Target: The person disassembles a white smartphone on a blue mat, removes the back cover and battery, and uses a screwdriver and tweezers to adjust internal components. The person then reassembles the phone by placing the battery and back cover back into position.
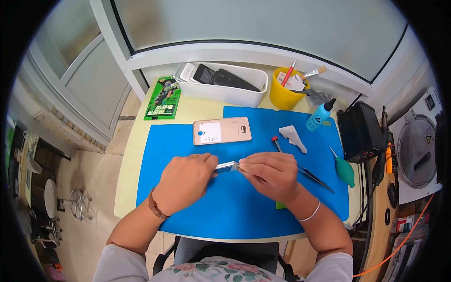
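Note:
Over the middle of the blue mat (235, 202), a phone (226, 167) is held nearly edge-on, its thin silvery side showing. My left hand (185, 181) is closed round its left end, hiding most of it. At the other end my right hand (270, 175) pinches the corner with thumb and fingertips; whether a small part is also between them I cannot tell. Just beyond lies a rose-gold phone back cover (235, 129), inner side up with a white label. Tweezers (315, 179), a red-tipped tool (277, 142) and a crumpled white tissue (293, 137) lie beside my right hand.
At the back stand a white bin (225, 94) of phones and a yellow cup (284, 97) of tools. Right of them are a blue bottle (319, 116), a green air blower (345, 172) and a black box (359, 129). A green packet (163, 99) lies at far left.

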A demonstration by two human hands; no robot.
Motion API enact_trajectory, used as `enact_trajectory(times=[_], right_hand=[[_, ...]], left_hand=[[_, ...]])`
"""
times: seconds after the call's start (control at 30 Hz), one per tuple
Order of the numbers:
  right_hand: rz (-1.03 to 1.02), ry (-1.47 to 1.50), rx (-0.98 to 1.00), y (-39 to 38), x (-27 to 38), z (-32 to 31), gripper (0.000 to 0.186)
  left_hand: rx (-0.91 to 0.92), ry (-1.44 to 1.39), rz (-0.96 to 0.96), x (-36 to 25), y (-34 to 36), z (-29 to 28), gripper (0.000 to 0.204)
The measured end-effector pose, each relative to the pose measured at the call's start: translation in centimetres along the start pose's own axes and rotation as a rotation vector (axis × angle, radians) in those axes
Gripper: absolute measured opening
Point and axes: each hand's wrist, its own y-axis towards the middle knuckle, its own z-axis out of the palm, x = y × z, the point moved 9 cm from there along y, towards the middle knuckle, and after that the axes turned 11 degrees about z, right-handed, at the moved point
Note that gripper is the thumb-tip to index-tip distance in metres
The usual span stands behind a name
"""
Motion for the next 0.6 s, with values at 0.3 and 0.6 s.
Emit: enact_trajectory(times=[0.3, 0.6], right_hand=[[-0.071, -0.160, -0.078, -0.7, 1.8, 0.3, 0.012], [-0.178, -0.169, -0.047, -0.7, 1.9, 0.3, 0.010]], left_hand=[[-0.034, 0.022, 0.009, -0.2, -0.2, -0.2, 0.017], [-0.022, -0.018, -0.024, 0.2, -0.1, -0.2, 0.019]])
